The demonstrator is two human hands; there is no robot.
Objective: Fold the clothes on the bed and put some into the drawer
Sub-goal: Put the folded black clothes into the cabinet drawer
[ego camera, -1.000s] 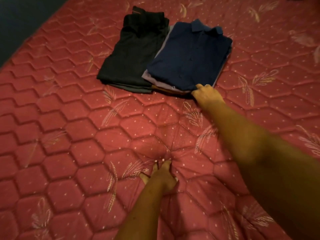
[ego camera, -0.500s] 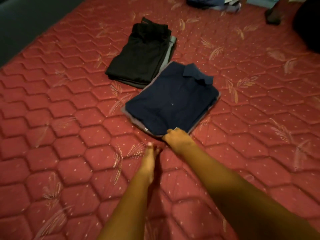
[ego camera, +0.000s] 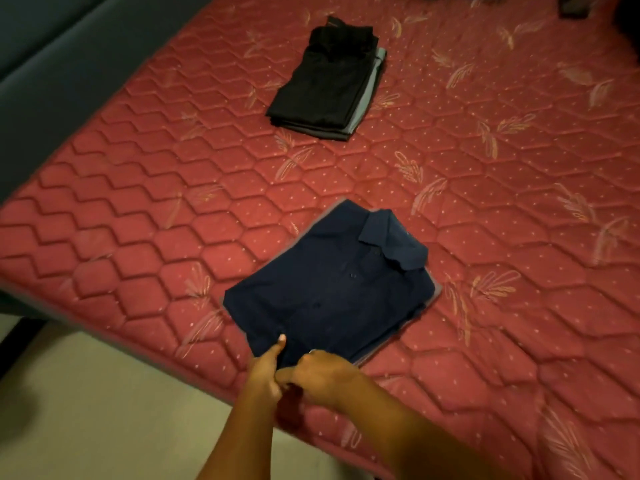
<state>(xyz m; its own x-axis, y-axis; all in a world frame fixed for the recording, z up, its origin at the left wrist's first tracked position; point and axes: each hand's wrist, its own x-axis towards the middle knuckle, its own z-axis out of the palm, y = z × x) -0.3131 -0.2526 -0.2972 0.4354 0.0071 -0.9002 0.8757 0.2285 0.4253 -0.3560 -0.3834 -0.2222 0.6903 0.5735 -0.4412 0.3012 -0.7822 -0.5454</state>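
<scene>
A stack of folded shirts with a navy collared shirt [ego camera: 332, 289] on top lies near the front edge of the red quilted mattress [ego camera: 485, 202]. My left hand [ego camera: 265, 370] grips the stack's near corner, thumb on top of the navy shirt. My right hand [ego camera: 320, 375] grips the same near edge right beside it, fingers curled under. A second folded pile of black and grey clothes [ego camera: 329, 81] sits farther back on the mattress, apart from both hands.
The mattress's front-left edge [ego camera: 114, 336] runs diagonally, with pale floor [ego camera: 86, 410] below it. A dark blue wall or bed frame [ego camera: 52, 64] borders the far left. Dark items [ego camera: 575, 6] lie at the far right corner.
The navy stack has been dragged from beside the black pile to the mattress's near edge. My left hand left the mattress and took hold of the stack's corner beside my right hand.
</scene>
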